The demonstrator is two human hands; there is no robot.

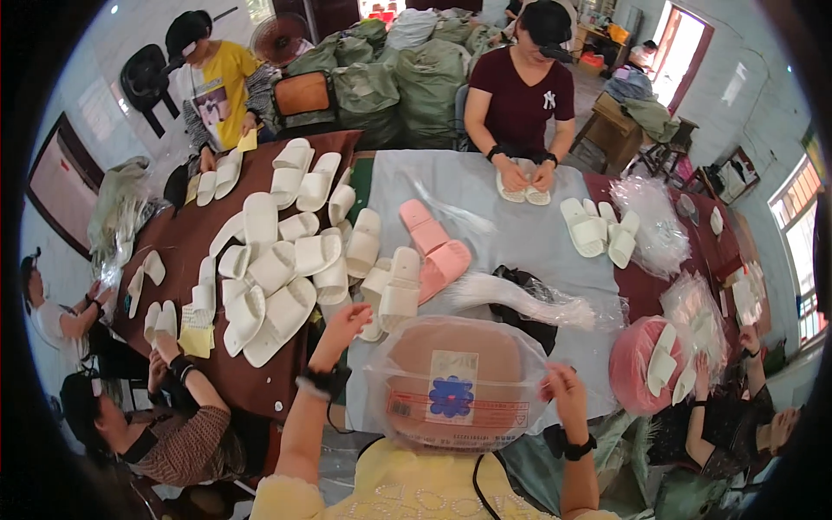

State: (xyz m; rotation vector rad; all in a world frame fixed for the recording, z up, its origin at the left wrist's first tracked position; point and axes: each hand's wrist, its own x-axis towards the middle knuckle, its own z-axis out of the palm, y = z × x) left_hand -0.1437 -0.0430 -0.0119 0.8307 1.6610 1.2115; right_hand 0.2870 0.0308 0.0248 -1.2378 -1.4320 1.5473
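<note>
A clear plastic bag (455, 381) holding a pair of tan-pink slippers hangs in the air just above the near edge of the tabletop (520, 234), its printed label with a blue flower facing the camera; it seems to be held up flat this way so the pair sits straight inside and the mouth can be handled; the right hand (563, 388) pinches the bag's right edge, fingers closed on the film; the left hand (345, 325) is raised beside the bag's upper left corner, fingers loosely curled and half open, and whether it actually grips the plastic cannot be told; both wrists wear dark bands; just beyond the bag lies a loose sheaf of empty clear bags (529, 299) over a dark cloth, within easy reach; farther beyond the bag sits a pair of pink slippers (433, 247), and to the bag's left a wide heap of white slippers (286, 260) spreads over the brown part of the tabletop; right of the bag stands a pink basket (637, 364) with white slippers in it; across from the bag a person in a dark red shirt (520, 95) presses another white pair down with both hands.
</note>
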